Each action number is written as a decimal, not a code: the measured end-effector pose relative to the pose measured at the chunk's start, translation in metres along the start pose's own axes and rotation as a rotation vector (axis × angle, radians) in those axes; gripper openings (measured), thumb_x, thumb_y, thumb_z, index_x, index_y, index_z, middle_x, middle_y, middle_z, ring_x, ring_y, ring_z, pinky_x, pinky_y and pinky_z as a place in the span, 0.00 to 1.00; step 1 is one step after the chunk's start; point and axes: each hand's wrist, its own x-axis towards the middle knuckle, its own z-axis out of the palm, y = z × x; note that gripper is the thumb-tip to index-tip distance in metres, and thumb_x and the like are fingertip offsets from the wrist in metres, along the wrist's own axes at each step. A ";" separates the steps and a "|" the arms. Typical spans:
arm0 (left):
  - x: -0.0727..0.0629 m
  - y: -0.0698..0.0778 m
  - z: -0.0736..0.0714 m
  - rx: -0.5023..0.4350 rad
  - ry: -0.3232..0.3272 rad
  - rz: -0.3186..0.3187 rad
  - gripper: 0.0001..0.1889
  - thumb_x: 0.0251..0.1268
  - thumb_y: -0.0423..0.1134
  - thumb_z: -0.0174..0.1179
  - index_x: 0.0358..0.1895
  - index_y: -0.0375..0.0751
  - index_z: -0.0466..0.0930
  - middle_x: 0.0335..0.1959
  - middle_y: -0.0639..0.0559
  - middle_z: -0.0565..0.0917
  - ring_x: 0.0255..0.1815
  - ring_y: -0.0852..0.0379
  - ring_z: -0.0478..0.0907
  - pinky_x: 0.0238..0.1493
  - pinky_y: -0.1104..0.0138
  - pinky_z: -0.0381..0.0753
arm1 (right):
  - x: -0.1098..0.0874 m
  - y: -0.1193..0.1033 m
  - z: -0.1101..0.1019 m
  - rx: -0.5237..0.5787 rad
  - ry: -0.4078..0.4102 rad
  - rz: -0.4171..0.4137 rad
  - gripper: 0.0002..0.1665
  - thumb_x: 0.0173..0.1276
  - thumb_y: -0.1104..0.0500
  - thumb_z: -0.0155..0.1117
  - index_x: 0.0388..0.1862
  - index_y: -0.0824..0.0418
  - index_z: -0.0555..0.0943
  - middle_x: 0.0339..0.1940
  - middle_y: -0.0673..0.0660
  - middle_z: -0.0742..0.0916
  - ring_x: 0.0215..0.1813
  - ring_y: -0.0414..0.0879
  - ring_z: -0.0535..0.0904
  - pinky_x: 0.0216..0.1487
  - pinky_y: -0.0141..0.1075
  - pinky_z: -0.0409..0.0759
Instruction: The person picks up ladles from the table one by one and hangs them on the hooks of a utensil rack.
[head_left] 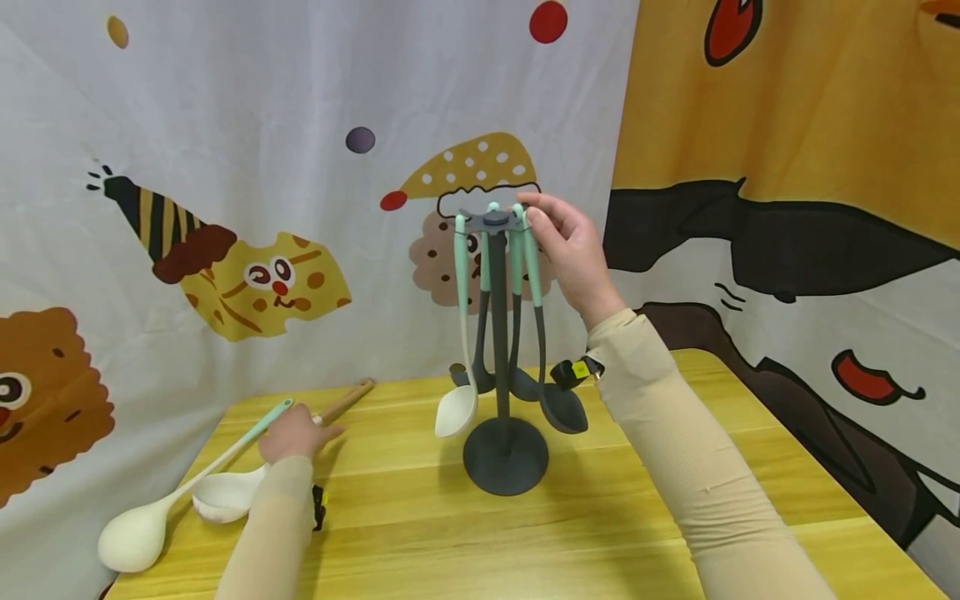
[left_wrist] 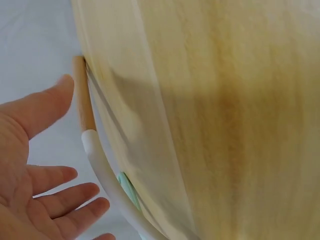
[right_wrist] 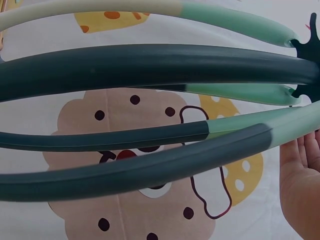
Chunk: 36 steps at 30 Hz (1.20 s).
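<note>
A dark utensil rack (head_left: 501, 458) stands upright on the table, with several mint-handled utensils hung round its top. At the top right, my right hand (head_left: 570, 250) pinches the hook end of a dark ladle (head_left: 564, 408) between thumb and finger. A white ladle (head_left: 456, 410) hangs on the left side. My left hand (head_left: 295, 435) is over the table's left part, fingers spread and holding nothing. Beside it lies a white ladle with a wooden handle (left_wrist: 84, 95). Another white ladle (head_left: 135, 537), with a mint handle end (left_wrist: 129, 189), lies further left.
The wooden table (head_left: 405, 533) ends at the back against a printed curtain (head_left: 300, 100). Two more dark utensils (head_left: 525, 385) hang on the rack's far side. The bowl of the mint-ended ladle reaches the table's left edge.
</note>
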 end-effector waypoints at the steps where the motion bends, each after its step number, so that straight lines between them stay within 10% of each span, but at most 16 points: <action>1: 0.000 0.000 -0.001 -0.001 0.002 -0.004 0.34 0.57 0.61 0.68 0.48 0.29 0.75 0.39 0.34 0.81 0.42 0.32 0.79 0.42 0.37 0.75 | 0.000 0.000 0.000 -0.001 0.000 -0.001 0.23 0.79 0.58 0.52 0.66 0.70 0.73 0.53 0.54 0.84 0.52 0.45 0.80 0.59 0.38 0.77; 21: 0.004 -0.011 0.004 -0.042 0.066 -0.008 0.29 0.64 0.40 0.65 0.64 0.29 0.70 0.51 0.28 0.79 0.45 0.30 0.79 0.34 0.42 0.80 | 0.000 0.001 0.000 0.006 0.003 0.000 0.22 0.79 0.58 0.53 0.65 0.69 0.74 0.52 0.53 0.84 0.52 0.45 0.80 0.59 0.38 0.77; 36: 0.007 -0.015 0.006 -0.037 0.017 -0.012 0.12 0.69 0.32 0.55 0.51 0.29 0.77 0.41 0.30 0.81 0.40 0.31 0.80 0.32 0.43 0.80 | 0.001 0.002 0.000 0.008 -0.002 -0.010 0.23 0.79 0.58 0.53 0.65 0.70 0.73 0.53 0.55 0.84 0.53 0.46 0.80 0.59 0.39 0.77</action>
